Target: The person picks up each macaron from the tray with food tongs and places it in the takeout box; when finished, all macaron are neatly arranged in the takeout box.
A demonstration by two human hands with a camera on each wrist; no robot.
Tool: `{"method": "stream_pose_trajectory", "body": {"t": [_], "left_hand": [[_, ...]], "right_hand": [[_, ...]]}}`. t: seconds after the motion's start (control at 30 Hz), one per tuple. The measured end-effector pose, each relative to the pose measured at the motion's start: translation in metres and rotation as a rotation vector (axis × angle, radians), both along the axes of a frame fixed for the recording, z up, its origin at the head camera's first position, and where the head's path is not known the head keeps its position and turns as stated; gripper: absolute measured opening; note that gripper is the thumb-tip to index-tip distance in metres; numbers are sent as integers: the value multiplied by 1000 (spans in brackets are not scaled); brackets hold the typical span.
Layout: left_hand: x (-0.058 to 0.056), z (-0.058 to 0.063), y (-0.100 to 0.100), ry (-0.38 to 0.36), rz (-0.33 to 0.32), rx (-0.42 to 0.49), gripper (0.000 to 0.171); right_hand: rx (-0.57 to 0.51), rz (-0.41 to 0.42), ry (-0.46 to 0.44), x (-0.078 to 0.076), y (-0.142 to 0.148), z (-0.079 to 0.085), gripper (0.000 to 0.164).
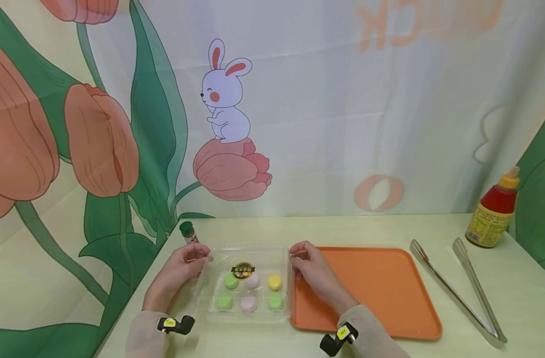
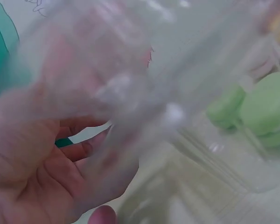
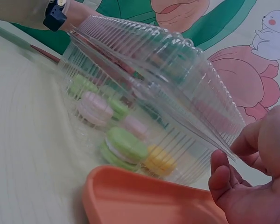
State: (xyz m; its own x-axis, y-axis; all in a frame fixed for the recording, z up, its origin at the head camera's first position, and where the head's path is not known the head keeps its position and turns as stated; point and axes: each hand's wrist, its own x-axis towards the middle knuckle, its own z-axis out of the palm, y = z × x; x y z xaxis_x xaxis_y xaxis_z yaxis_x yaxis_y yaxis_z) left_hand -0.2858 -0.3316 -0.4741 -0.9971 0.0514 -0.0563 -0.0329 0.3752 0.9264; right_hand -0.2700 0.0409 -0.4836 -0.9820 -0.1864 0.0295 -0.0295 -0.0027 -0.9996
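A clear plastic clamshell box (image 1: 250,319) rests on the table with its lid over the base. Inside are several macarons: green ones (image 1: 231,281), pink ones (image 1: 248,302) and a yellow one (image 1: 274,282). A dark round label (image 1: 243,270) sits on the lid. At the box's far left corner my left hand (image 1: 180,266) holds the edge; clear plastic blurs its fingertips in the left wrist view. My right hand (image 3: 256,168) pinches the lid's rim at the far right corner between thumb and fingers.
An orange tray (image 1: 366,288) lies right beside the box, partly under my right forearm. Metal tongs (image 1: 481,294) lie spread farther right. A red sauce bottle (image 1: 493,214) with a yellow cap stands at the back right, and a small green-capped bottle (image 1: 188,229) behind my left hand.
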Motion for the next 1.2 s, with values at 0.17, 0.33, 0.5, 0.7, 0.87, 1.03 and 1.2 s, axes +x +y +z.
{"method": "stream_pose_trajectory", "body": {"t": [0.17, 0.33, 0.5, 0.7, 0.87, 1.03, 1.2], "left_hand": [[0, -2, 3, -16, 13, -22, 24], [1, -4, 5, -15, -7, -40, 24], [1, -3, 4, -15, -18, -52, 23], [2, 2, 4, -12, -17, -61, 22], [3, 4, 4, -14, -13, -77, 23], [5, 3, 7, -37, -13, -69, 24], [10, 2, 9, -76, -8, -86, 24]], "right_hand": [[88, -18, 20, 8, 5, 3, 23], [187, -6, 75, 20, 14, 7, 40], [254, 71, 141, 43, 25, 13, 51], [314, 134, 164, 72, 34, 16, 56], [234, 200, 112, 85, 32, 9, 58], [116, 182, 63, 93, 28, 2, 53], [82, 151, 45, 97, 21, -1, 49]]}}
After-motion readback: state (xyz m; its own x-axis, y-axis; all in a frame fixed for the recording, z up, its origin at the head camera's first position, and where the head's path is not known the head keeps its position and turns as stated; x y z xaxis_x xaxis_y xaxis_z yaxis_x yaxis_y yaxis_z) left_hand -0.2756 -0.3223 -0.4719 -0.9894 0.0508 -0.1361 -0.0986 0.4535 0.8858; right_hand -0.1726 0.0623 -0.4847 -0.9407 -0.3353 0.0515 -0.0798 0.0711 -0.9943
